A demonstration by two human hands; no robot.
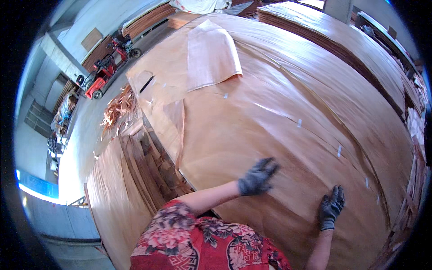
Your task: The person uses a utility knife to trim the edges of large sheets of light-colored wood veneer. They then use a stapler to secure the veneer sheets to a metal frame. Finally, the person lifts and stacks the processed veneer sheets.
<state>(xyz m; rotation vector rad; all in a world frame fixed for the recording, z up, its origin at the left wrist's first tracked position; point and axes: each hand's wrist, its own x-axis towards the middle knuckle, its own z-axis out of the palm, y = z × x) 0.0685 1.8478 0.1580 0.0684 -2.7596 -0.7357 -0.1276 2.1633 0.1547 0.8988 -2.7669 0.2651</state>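
A wide, thin sheet of tan wood veneer (225, 135) spreads before me, with long splits and folds running across its right part. Over it is my left hand (258, 177) in a dark grey glove, fingers apart and a little blurred, holding nothing. Farther right, my right hand (332, 207), gloved alike, rests on or just above the sheet with its fingers stretched out. Short white tape pieces (339, 151) dot the veneer along the splits. A paler loose veneer piece (211, 56) lies on the far part, and a narrow strip (180, 128) sits near the left edge.
A slim black tool (146, 84) lies at the far left edge. Veneer scraps (120, 108) heap on the floor beside a lower veneer stack (114, 180). Another tall stack (333, 45) stands at the back right. A red three-wheeled vehicle (101, 76) is parked far left.
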